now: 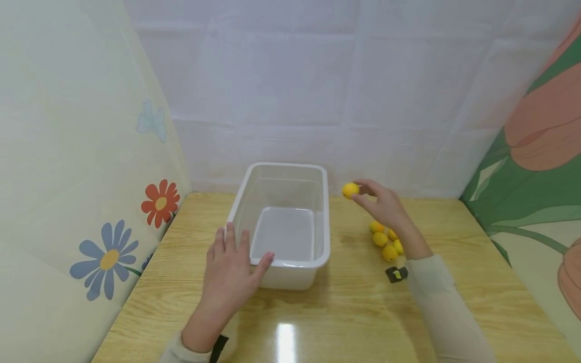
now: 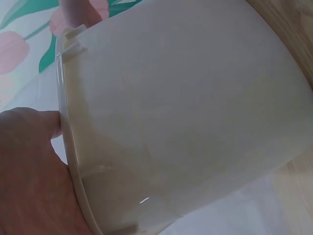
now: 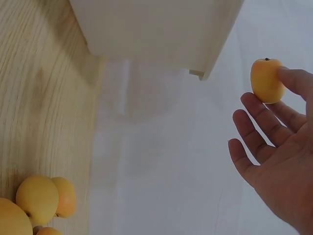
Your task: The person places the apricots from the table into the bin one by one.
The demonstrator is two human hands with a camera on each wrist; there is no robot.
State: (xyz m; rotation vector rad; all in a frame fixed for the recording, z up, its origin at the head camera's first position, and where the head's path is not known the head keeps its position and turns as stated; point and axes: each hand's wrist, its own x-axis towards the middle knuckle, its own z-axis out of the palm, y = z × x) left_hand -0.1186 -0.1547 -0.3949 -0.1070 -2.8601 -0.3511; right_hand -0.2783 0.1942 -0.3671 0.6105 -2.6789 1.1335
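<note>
A white plastic tub (image 1: 283, 277) stands on the wooden table, its inside bare. My left hand (image 1: 231, 277) rests on the tub's near left corner, fingers fairly straight; in the left wrist view, the hand (image 2: 34, 171) touches the rim beside the tub's outer wall (image 2: 186, 107). To the right of the tub and raised above the table, my right hand (image 1: 383, 204) pinches a small yellow fruit (image 1: 350, 190) between thumb and fingertips. The right wrist view shows this fruit (image 3: 267, 81) as oval with a dark stem end, the other fingers spread loosely.
Several similar yellow fruits (image 1: 380, 239) lie clustered on the table (image 1: 354, 312) below the right forearm. Near them is a small black object with a yellow-green mark (image 1: 397, 275). A white sheet (image 1: 281, 75) hangs behind, with flower-printed panels (image 1: 109, 259) at the sides.
</note>
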